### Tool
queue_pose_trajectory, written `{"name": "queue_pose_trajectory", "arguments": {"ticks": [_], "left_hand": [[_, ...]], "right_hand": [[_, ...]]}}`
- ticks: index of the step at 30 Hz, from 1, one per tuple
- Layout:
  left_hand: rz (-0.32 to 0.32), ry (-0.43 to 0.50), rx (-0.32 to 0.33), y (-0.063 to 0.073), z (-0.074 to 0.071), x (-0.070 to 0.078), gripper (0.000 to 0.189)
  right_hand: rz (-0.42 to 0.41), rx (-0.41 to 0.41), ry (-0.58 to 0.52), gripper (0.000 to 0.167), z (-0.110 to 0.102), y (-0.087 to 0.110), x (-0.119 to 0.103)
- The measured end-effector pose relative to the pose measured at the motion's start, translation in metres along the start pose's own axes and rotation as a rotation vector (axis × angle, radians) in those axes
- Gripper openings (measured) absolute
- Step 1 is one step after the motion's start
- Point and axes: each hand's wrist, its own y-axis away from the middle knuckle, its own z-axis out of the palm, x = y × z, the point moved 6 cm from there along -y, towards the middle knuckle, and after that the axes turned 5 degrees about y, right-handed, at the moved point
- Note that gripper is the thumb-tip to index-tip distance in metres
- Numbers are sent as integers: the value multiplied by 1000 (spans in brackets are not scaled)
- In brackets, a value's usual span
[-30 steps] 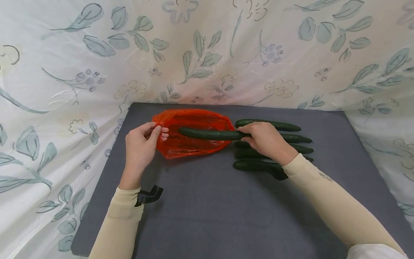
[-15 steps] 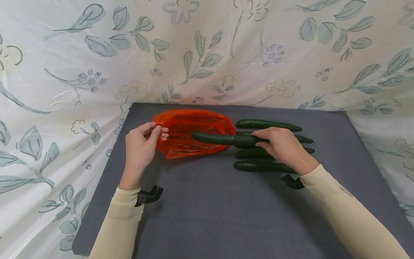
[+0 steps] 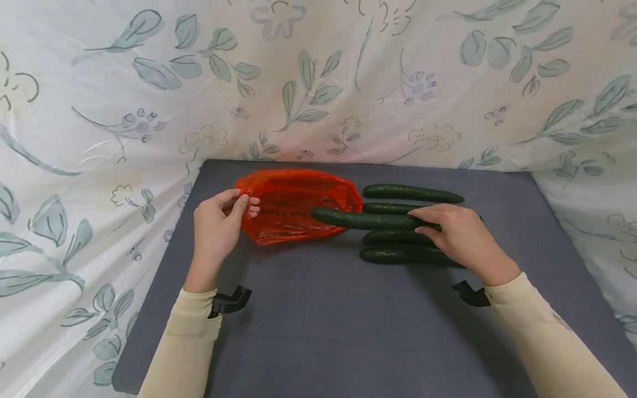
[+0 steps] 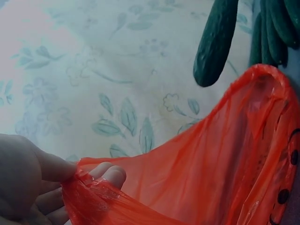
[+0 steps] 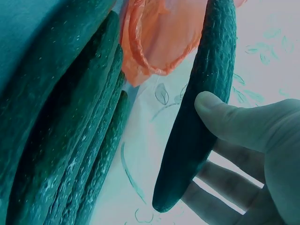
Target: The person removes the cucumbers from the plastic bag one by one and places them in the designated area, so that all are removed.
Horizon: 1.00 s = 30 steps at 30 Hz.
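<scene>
On the left, a thin red plastic bag (image 3: 278,204) lies with its mouth spread open. My left hand (image 3: 217,232) pinches its edge between thumb and fingers, which the left wrist view shows close up on the bunched plastic. A long dark green cucumber (image 3: 358,219) is in my right hand (image 3: 460,237), thumb on one side and fingers on the other. Its far end overlaps the bag's right rim in the head view, while the left wrist view shows that tip (image 4: 213,61) above the rim, outside the bag.
Several more cucumbers (image 3: 413,193) lie in a row right of the bag, partly hidden by my right hand and the held one. They rest on a dark grey table (image 3: 338,309). Floral cloth (image 3: 318,83) hangs behind and along the sides.
My right hand has moved right and slightly toward me with the cucumber, shifting its tip from over the bag's middle to its right side. The left hand has stayed put.
</scene>
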Motion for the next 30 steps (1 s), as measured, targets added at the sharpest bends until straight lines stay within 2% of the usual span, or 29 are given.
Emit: {"name": "queue_pose_trajectory", "arguments": {"ticks": [16, 23, 30], "left_hand": [[1, -4, -5, -1, -3, -1, 24], [0, 3, -10, -1, -3, -2, 26], [-3, -1, 5, -1, -6, -4, 25]], "right_hand": [[-29, 49, 24, 58, -19, 38, 7], [-11, 47, 64, 61, -26, 58, 9], [-18, 48, 80, 64, -24, 69, 11]]}}
